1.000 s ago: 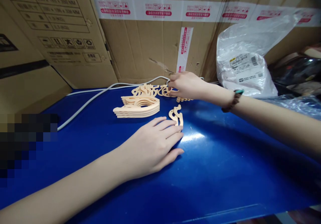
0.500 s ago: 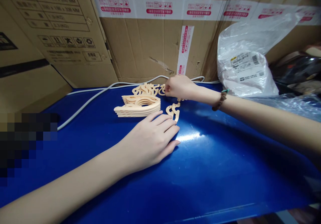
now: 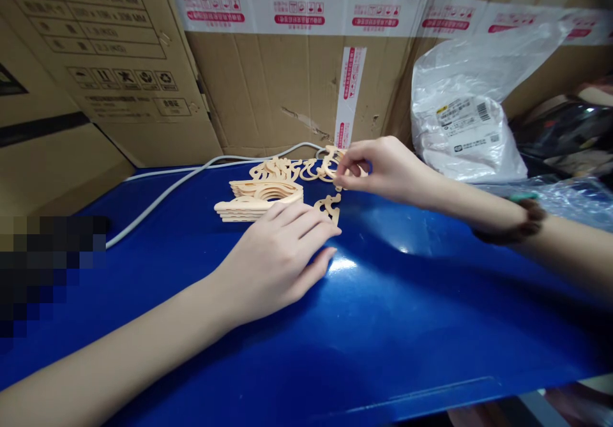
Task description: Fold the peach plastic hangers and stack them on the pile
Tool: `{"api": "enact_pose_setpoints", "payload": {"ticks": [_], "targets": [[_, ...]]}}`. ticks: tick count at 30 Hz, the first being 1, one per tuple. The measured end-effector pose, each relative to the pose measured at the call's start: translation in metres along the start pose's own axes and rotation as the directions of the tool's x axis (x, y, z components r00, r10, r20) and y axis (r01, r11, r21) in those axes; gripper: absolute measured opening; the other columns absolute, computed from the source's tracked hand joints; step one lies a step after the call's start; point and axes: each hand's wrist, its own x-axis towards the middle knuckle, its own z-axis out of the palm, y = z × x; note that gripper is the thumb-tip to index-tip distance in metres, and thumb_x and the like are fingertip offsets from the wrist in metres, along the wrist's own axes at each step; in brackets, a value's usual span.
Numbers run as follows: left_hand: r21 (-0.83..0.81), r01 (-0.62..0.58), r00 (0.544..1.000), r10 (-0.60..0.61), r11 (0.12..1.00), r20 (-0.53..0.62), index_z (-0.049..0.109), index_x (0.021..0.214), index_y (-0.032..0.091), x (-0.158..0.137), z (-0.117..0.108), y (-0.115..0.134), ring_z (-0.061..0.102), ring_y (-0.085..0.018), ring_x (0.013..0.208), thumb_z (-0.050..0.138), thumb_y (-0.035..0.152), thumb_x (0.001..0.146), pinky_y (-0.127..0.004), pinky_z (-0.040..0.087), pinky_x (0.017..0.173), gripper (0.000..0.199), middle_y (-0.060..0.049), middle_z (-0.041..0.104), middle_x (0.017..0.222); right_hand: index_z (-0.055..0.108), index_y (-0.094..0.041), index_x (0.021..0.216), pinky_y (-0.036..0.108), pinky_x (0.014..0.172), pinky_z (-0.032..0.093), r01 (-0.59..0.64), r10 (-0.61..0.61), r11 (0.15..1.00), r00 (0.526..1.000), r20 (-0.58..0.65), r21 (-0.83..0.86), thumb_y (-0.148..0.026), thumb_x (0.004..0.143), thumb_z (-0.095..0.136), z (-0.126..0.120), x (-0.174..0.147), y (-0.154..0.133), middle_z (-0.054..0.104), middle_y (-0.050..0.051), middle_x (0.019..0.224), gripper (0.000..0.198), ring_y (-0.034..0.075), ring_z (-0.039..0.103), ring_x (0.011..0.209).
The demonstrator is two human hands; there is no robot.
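Observation:
My left hand (image 3: 280, 258) lies palm down over the blue table, fingers stretched and thumb apart. Its fingers partly cover a stack of beige hanger arms (image 3: 258, 207); whether they press on it is hidden. Just beyond its fingertips lie small curved beige pieces (image 3: 329, 203). My right hand (image 3: 383, 165) is raised a little at the back of the table, with thumb and fingertips pinched on a beige curved hook (image 3: 330, 162). To the left of that hook spreads a loose pile of similar beige hooks (image 3: 275, 168), behind the stack.
A white cable (image 3: 163, 203) runs along the back of the blue table (image 3: 383, 325). Cardboard boxes (image 3: 287, 82) wall off the rear and left. A clear plastic bag with white contents (image 3: 469, 133) stands at the back right, near crumpled plastic film (image 3: 565, 203).
My right hand has drawn back to the right from the hook pile, with a beige hook now showing at its fingertips. My left hand has shifted only slightly.

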Motion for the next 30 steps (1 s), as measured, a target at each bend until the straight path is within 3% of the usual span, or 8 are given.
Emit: {"api": "enact_pose_setpoints", "payload": {"ticks": [4, 6, 9, 13, 19, 23, 27, 30], "targets": [[0.01, 0.061, 0.997, -0.06, 0.998, -0.056, 0.063, 0.101, 0.013, 0.0, 0.0, -0.001, 0.062, -0.024, 0.091, 0.045, 0.022, 0.097, -0.039, 0.048, 0.084, 0.02, -0.007, 0.069, 0.095, 0.067, -0.019, 0.078, 0.029, 0.069, 0.038, 0.156, -0.156, 0.988, 0.986, 0.064, 0.013, -0.025, 0.086, 0.061, -0.006, -0.042, -0.009, 0.068, 0.001, 0.075, 0.012, 0.015, 0.059, 0.07], [0.018, 0.083, 0.993, -0.081, 0.996, -0.082, 0.062, 0.102, 0.013, -0.001, 0.0, -0.002, 0.062, -0.023, 0.092, 0.047, 0.02, 0.097, -0.037, 0.048, 0.082, 0.018, -0.007, 0.068, 0.096, 0.066, -0.021, 0.081, 0.031, 0.072, 0.037, 0.179, -0.178, 0.984, 0.979, 0.101, -0.004, -0.025, 0.087, 0.06, -0.007, -0.06, -0.012, 0.068, 0.001, 0.078, 0.01, 0.016, 0.06, 0.072], [0.06, 0.1, 0.992, -0.095, 0.993, -0.083, 0.057, 0.121, 0.011, 0.0, 0.0, -0.004, 0.059, -0.024, 0.109, 0.047, 0.017, 0.096, -0.038, 0.047, 0.093, 0.027, -0.011, 0.064, 0.117, 0.065, -0.022, 0.082, 0.032, 0.073, 0.038, 0.253, -0.255, 0.967, 0.955, 0.154, 0.031, -0.023, 0.089, 0.058, -0.01, -0.075, -0.014, 0.066, 0.0, 0.077, 0.01, 0.016, 0.059, 0.071], [0.166, -0.001, 1.0, 0.004, 0.986, -0.015, 0.051, 0.135, 0.014, 0.001, 0.002, -0.007, 0.05, -0.027, 0.126, 0.045, 0.012, 0.097, -0.042, 0.04, 0.104, 0.038, -0.013, 0.054, 0.138, 0.065, -0.02, 0.082, 0.03, 0.07, 0.041, 0.352, -0.36, 0.933, 0.914, 0.19, 0.076, -0.016, 0.087, 0.058, -0.015, -0.081, -0.016, 0.064, 0.0, 0.075, 0.01, 0.016, 0.055, 0.071], [0.229, -0.098, 0.995, 0.099, 0.969, 0.009, 0.063, 0.115, 0.016, 0.001, 0.005, -0.013, 0.061, -0.027, 0.102, 0.048, 0.017, 0.098, -0.039, 0.044, 0.084, 0.023, -0.007, 0.069, 0.107, 0.065, -0.02, 0.086, 0.031, 0.07, 0.041, 0.414, -0.408, 0.91, 0.882, 0.235, 0.026, -0.015, 0.09, 0.054, -0.021, -0.08, -0.013, 0.064, 0.002, 0.08, 0.012, 0.017, 0.053, 0.074], [0.187, -0.1, 0.995, 0.101, 0.977, 0.002, 0.065, 0.105, 0.014, 0.003, 0.003, -0.012, 0.062, -0.025, 0.092, 0.048, 0.022, 0.099, -0.037, 0.044, 0.077, 0.019, -0.005, 0.07, 0.098, 0.062, -0.019, 0.093, 0.03, 0.073, 0.042, 0.346, -0.344, 0.938, 0.911, 0.227, 0.03, -0.016, 0.092, 0.051, -0.025, -0.081, -0.005, 0.064, 0.004, 0.086, 0.011, 0.017, 0.056, 0.08], [0.076, -0.084, 0.996, 0.084, 0.994, 0.008, 0.065, 0.099, 0.014, 0.004, -0.001, -0.007, 0.062, -0.023, 0.089, 0.049, 0.024, 0.099, -0.036, 0.045, 0.08, 0.019, -0.005, 0.07, 0.094, 0.059, -0.019, 0.102, 0.03, 0.069, 0.044, 0.113, -0.118, 0.992, 0.989, 0.093, 0.061, -0.023, 0.091, 0.053, -0.027, -0.078, 0.006, 0.064, 0.003, 0.085, 0.013, 0.017, 0.059, 0.077], [-0.005, -0.083, 0.996, 0.084, 0.996, 0.029, 0.065, 0.099, 0.014, 0.004, -0.001, -0.002, 0.061, -0.022, 0.087, 0.048, 0.024, 0.099, -0.036, 0.045, 0.081, 0.02, -0.004, 0.069, 0.092, 0.058, -0.019, 0.104, 0.031, 0.065, 0.044, -0.066, 0.065, 0.996, 0.998, 0.022, 0.065, -0.033, 0.09, 0.054, -0.024, -0.071, 0.021, 0.066, 0.003, 0.083, 0.02, 0.018, 0.061, 0.072]]}}
